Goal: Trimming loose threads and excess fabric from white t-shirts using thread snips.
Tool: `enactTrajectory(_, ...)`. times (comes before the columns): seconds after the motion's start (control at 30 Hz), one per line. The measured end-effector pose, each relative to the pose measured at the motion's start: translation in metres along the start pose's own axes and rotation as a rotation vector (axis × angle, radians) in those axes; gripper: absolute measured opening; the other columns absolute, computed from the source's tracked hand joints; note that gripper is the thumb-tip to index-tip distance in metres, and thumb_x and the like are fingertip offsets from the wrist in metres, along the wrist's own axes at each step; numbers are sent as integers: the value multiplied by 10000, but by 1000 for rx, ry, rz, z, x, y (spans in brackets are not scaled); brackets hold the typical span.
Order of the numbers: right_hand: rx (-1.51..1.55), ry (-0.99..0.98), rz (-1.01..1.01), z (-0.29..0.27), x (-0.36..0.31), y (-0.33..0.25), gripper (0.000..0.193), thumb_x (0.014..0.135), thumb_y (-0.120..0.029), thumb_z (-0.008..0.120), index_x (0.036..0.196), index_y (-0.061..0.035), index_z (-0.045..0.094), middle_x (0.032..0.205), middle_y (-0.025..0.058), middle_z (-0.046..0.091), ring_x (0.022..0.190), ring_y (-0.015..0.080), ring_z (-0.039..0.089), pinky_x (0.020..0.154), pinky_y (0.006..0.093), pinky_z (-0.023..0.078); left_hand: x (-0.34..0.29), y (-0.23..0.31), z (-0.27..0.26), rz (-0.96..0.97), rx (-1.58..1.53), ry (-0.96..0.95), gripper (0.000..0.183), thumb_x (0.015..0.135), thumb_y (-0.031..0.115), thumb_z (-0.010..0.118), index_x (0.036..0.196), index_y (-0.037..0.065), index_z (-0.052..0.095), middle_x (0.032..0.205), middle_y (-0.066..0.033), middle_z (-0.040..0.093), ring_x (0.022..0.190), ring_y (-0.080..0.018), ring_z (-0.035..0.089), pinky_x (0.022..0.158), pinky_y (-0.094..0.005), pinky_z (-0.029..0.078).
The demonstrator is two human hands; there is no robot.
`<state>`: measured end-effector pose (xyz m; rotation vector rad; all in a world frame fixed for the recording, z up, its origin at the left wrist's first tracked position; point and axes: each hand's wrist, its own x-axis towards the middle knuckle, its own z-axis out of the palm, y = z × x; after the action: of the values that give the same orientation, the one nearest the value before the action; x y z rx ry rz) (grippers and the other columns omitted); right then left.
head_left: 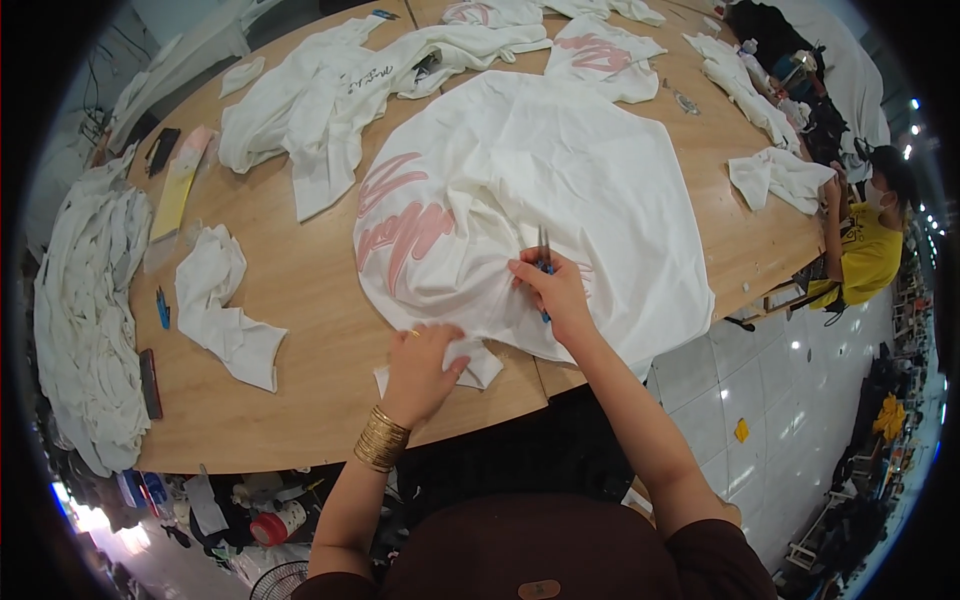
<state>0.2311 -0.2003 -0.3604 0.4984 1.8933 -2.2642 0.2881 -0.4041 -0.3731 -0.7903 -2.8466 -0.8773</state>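
A large white garment (600, 180) with pink lettering is spread on the table before me. My right hand (550, 290) is closed around a pair of blue-handled thread snips (543, 250), blades pointing away from me, over the lower middle of the garment. Its thumb and index fingertips meet close to the fabric; whether they pinch any cannot be made out. My left hand (420, 370), with gold bangles on the wrist, is at the garment's near edge, thumb apart from the bent fingers. Beneath it lies a small white fabric part (478, 366).
A tall heap of white fabric (95, 310) runs along the left edge. Other white garments (310, 100) lie across the far table (300, 230). Blue snips (163, 308) rest beside a white piece (225, 300). A person in yellow (870, 250) handles white cloth (780, 180) at right.
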Motion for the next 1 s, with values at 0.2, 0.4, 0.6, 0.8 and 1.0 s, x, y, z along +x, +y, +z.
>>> enactTrajectory(0.2, -316, 234, -380, -19, -9, 5, 101, 750, -97, 606, 779, -16, 555, 678, -14, 511, 586, 36, 396, 535, 194, 323, -30, 40, -5, -89, -462, -494, 252, 781, 218, 613, 948, 42, 544, 906, -141, 563, 836, -330, 535, 726, -409, 425)
enactTrajectory(0.4, -537, 202, -302, -56, -17, 28, 178, 717, -149, 621, 800, -7, 555, 706, 57, 566, 625, 145, 501, 604, 280, 408, 23, 2, -30, -155, -540, -117, 183, 814, 129, 578, 962, 22, 571, 985, -116, 579, 936, -250, 561, 814, -323, 429)
enactTrajectory(0.6, -667, -117, -416, -52, -32, 28, 169, 761, -147, 635, 886, -38, 603, 739, 26, 554, 632, 134, 495, 613, 253, 402, 117, -110, -33, -304, -81, 556, 418, 788, 208, 635, 1107, -25, 500, 1053, -159, 538, 969, -236, 532, 841, -325, 419)
enactTrajectory(0.8, -1052, 386, -530, -100, 1, 17, 286, 780, -207, 632, 1050, -122, 589, 789, 69, 525, 623, 220, 548, 567, 329, 448, 152, -134, 1, -669, -389, 40, 503, 750, 302, 666, 1050, -77, 526, 990, -197, 575, 898, -261, 556, 807, -331, 424)
enactTrajectory(1.0, -1385, 262, -436, -139, -14, 29, 553, 708, -209, 650, 1230, -235, 469, 860, 64, 466, 616, 231, 563, 539, 345, 469, 119, -144, -20, -506, -217, 451, 452, 778, 265, 629, 1065, -71, 536, 955, -181, 615, 875, -268, 587, 789, -323, 438)
